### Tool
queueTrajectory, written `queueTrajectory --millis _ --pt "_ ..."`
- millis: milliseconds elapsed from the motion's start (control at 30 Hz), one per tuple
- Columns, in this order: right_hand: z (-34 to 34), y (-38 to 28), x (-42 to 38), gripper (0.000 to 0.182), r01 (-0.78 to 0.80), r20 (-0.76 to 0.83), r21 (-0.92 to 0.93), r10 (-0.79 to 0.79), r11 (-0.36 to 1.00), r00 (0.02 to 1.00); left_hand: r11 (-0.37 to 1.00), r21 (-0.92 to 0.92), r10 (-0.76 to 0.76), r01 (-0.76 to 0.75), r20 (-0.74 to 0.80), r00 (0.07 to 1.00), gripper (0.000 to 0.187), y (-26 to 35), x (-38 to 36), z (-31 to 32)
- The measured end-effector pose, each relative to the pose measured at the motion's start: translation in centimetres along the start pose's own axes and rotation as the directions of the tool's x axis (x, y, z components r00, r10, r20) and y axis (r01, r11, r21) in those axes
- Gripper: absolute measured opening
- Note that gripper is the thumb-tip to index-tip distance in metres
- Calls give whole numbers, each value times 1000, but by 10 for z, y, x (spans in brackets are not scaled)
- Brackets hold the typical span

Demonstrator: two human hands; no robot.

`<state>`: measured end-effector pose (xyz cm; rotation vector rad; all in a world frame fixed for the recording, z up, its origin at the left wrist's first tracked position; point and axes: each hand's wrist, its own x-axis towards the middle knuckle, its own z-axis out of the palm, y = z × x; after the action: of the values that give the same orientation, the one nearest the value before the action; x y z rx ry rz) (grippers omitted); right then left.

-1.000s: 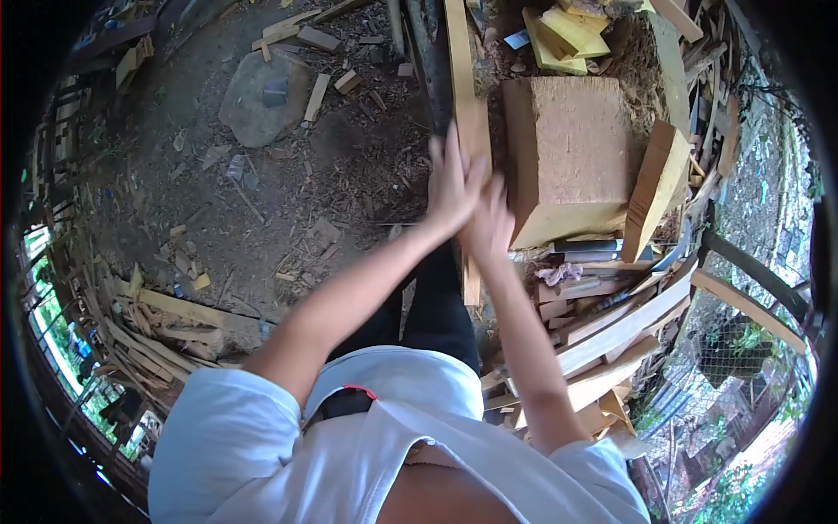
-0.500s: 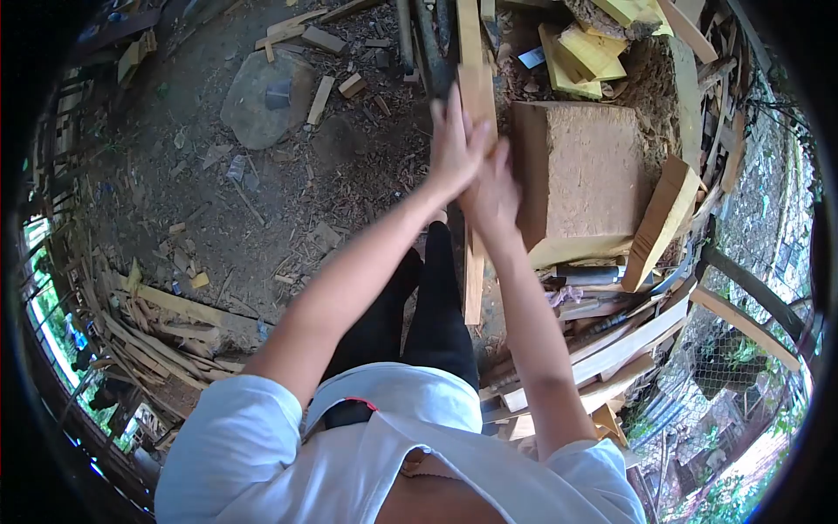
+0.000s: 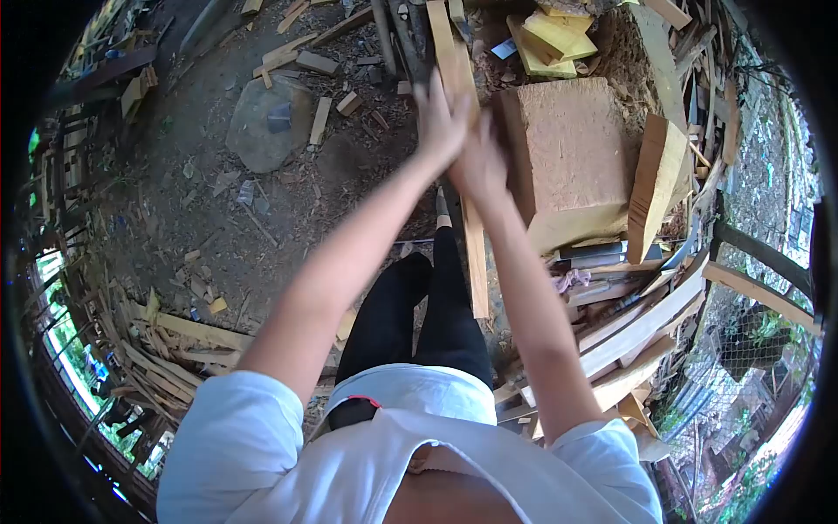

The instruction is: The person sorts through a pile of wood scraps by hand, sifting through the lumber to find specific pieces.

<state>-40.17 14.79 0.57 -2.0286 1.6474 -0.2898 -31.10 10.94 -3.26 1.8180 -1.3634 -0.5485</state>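
A long, narrow wooden plank [image 3: 474, 262] runs away from me, just in front of my legs and left of the big wood block. Both hands meet over its middle, blurred by motion. My left hand [image 3: 442, 127] lies at the plank's left edge with its fingers stretched out and apart. Close against it, slightly nearer to me, my right hand [image 3: 479, 166] is on or just over the plank. The fingers of the right hand are smeared, and whatever lies under the two palms is hidden.
A large squared wood block [image 3: 580, 144] stands right of the plank, with a wedge-shaped offcut [image 3: 656, 183] leaning on it. Yellowish wood pieces [image 3: 550, 44] lie beyond. A flat round stone [image 3: 262, 140] sits on the littered ground to the left. Stacked boards [image 3: 628, 323] lie at right.
My view has shifted a little, so the block and plank appear slightly to the left and higher. Both hands stay together over the plank, still blurred.
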Motion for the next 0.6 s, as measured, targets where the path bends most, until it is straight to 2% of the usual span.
queueTrajectory --millis 33,67,100,133,233,267,333,433,467,500,533,567,600 --pt "-8 -2 -37 58 -81 96 -85 89 993 991 993 -87 -69 78 94 993 67 8 -40 -8" --pt "22 21 -84 59 66 -169 -269 -114 961 979 972 -126 -173 199 189 967 66 25 -79 -20" --pt "-1 8 -110 61 -4 26 -278 12 961 1000 972 -127 -172 197 184 968 62 41 -114 -30" --pt "-5 8 -142 60 -23 61 -259 40 966 997 987 -83 -126 140 159 979 63 48 -146 -36" --pt "-12 7 -199 57 -32 111 -237 60 971 992 915 -124 -329 385 327 886 68 65 -210 -54" --pt "-11 7 -200 57 -28 124 -240 59 970 991 918 -115 -326 380 326 887 68 64 -214 -55" --pt "-17 4 -199 56 -53 214 -236 105 970 971 917 -106 -332 385 332 883 69 63 -211 -55" --pt "-16 5 -162 57 -41 238 -255 103 966 966 949 -135 -243 283 252 936 67 52 -176 -44" --pt "-18 2 -142 59 -24 221 -228 76 973 972 937 -207 -236 283 226 945 66 49 -156 -42" --pt "-20 -1 -118 60 -6 198 -199 46 980 979 972 -161 -148 173 152 977 66 39 -137 -34" --pt "-19 -4 -98 59 -4 164 -203 38 979 986 974 -164 -132 158 157 979 65 36 -113 -34" --pt "-17 -6 -76 58 -2 126 -208 29 978 992 946 -241 -177 215 170 969 67 33 -87 -31" --pt "-15 -4 -54 54 2 114 -127 12 992 993 969 -221 -93 114 101 990 67 21 -62 -22"
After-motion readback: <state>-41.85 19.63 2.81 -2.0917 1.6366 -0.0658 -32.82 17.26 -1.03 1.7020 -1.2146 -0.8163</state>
